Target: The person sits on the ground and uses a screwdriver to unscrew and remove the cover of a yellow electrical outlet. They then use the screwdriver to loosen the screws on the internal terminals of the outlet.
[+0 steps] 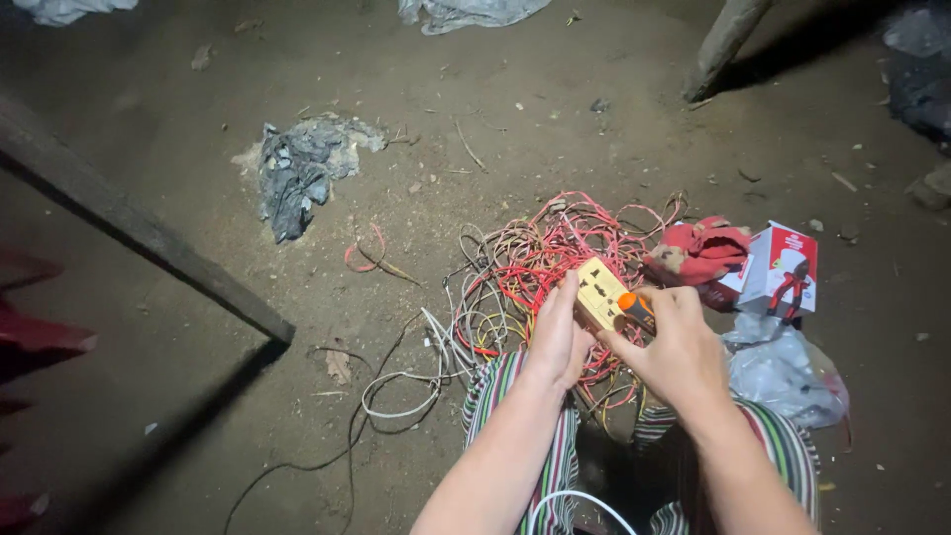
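My left hand grips the left side of a yellowish rectangular socket plate held above my lap. My right hand holds a screwdriver with an orange handle against the plate's right edge. Both hands are closed on what they hold. Beneath them lies a tangled heap of red, orange and white wires on the dirt floor. My knees in striped cloth show below my forearms.
A red and white box with a picture of pliers stands at right, beside red cloth and a clear plastic bag. A grey rag lies up left. A wooden beam crosses at left; a post stands top right.
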